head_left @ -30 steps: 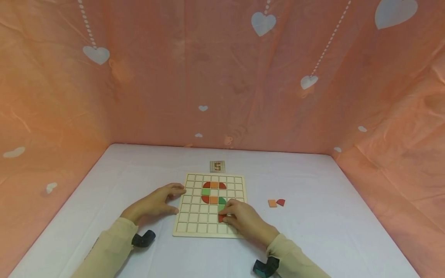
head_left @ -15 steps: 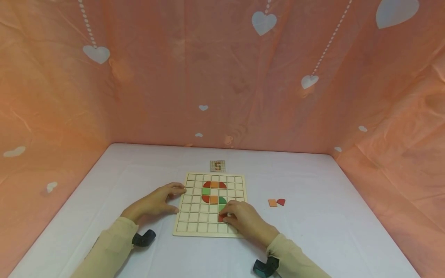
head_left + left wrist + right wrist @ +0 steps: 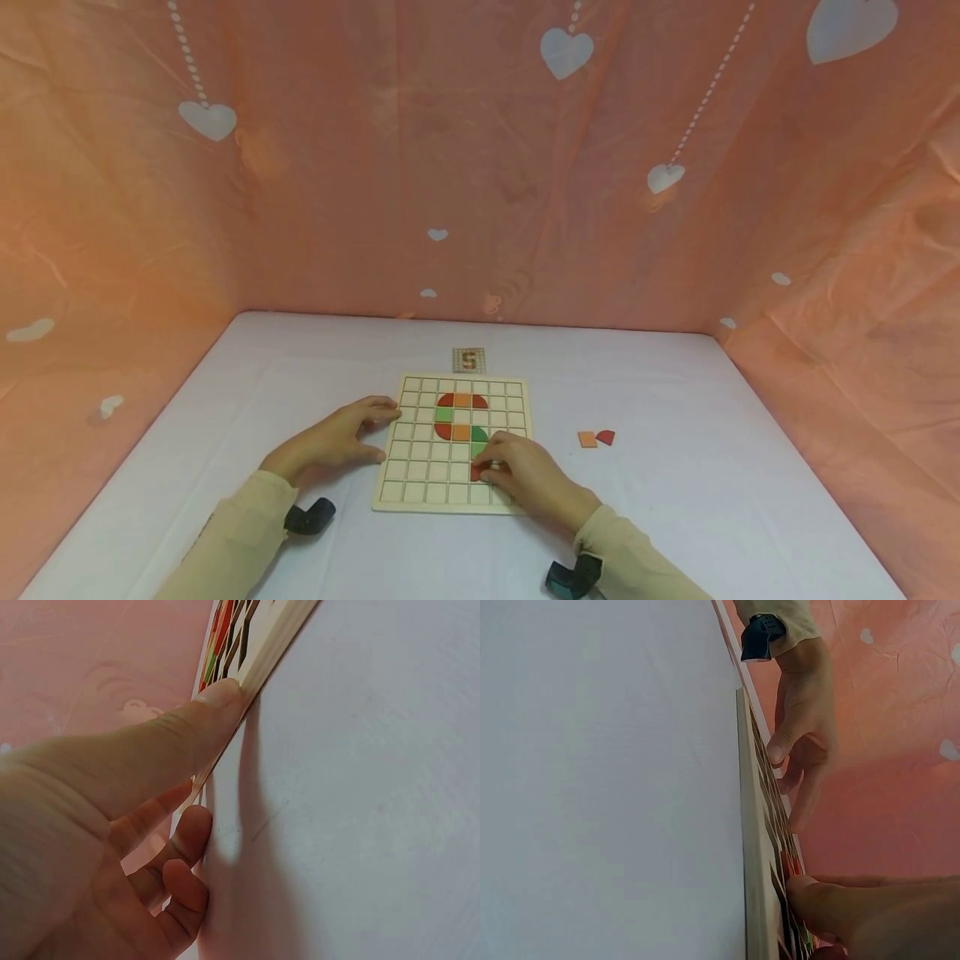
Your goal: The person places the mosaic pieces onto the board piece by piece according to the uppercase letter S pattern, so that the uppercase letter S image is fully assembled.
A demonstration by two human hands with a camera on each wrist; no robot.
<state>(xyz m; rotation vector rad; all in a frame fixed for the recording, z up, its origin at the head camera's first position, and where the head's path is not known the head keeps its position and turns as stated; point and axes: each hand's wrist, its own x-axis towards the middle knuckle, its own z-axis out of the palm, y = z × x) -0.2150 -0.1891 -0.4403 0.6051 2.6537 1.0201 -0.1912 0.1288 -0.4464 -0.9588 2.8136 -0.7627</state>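
Observation:
A wooden grid board [image 3: 427, 496] lies on the table with coloured tiles in several squares. My left hand [image 3: 341, 433] touches the board's left edge with thumb and fingertips spread apart; in the left wrist view its thumb [image 3: 180, 735] rests against the side of the board. With thumb and fingertips, my right hand [image 3: 528, 475] pinches a red tile [image 3: 476, 472] at a square in the lower right part of the grid; the fingers cover part of it. Just above is a light green tile [image 3: 477, 450], partly hidden, then a dark green quarter-round tile [image 3: 478, 433].
A small card [image 3: 469, 360] with a 5-like pattern lies behind the board. To the right lie a loose orange square tile [image 3: 587, 439] and a red quarter-round tile [image 3: 606, 437]. A pink cloth [image 3: 480, 167] with white hearts surrounds the white table [image 3: 675, 392].
Both hands stay in place, the left at the board's edge and the right at the red tile. The head view shifts very slightly.

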